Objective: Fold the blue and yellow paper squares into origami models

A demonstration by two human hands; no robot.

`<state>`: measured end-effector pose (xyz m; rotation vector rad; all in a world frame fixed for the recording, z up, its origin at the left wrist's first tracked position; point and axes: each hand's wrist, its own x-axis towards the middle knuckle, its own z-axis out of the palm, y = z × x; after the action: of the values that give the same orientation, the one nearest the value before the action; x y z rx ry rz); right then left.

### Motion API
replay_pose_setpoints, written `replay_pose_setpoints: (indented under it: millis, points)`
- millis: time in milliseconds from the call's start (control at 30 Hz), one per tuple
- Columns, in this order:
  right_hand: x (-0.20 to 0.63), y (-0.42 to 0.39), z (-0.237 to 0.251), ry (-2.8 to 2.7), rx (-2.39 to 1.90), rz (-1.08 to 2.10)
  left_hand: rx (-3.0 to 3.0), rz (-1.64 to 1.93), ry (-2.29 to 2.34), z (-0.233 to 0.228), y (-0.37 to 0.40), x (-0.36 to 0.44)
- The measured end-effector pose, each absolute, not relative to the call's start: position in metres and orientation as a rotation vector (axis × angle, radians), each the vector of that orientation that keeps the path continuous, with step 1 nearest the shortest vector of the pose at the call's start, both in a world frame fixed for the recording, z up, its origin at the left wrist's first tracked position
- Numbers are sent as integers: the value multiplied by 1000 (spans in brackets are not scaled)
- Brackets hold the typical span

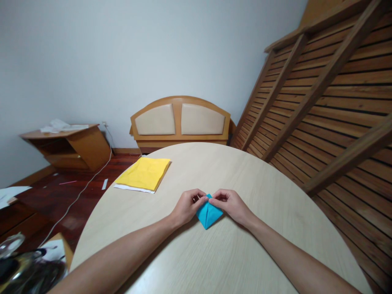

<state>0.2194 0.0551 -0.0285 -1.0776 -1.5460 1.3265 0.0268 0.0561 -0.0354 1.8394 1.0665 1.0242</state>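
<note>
A small piece of blue folded paper, diamond-shaped with a crease or slit down its middle, is held just above or on the round table; I cannot tell whether it touches the surface. My left hand pinches its upper left side between thumb and fingers. On the upper right, my right hand pinches the same paper, its thumb close to the other thumb near the top corner. The lower point of the paper faces me. Some fingertips are hidden behind the paper.
A stack of yellow paper with white sheets under it lies at the table's left edge. Beyond stands a headboard; wooden slats lean on the right. A low cabinet and a cable are at left.
</note>
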Motion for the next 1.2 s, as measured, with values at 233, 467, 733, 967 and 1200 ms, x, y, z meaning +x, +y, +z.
replay_pose_setpoints:
  millis: [233, 467, 733, 967, 1200]
  points:
    - [219, 55, -28, -1554, -1057, 1350, 1815, 1012, 1071, -33, 56, 27]
    - [218, 52, -25, -1589, -1073, 1297, 1821, 1021, 1065, -34, 56, 26]
    - [217, 49, -22, -1584, -1036, 1351, 1785, 984, 983, -33, 55, 25]
    - [220, 50, -19, -1614, -1083, 1355, 1758, 961, 965, -34, 54, 25]
    - [220, 49, -18, -1621, -1118, 1321, 1843, 954, 1006, -28, 53, 25]
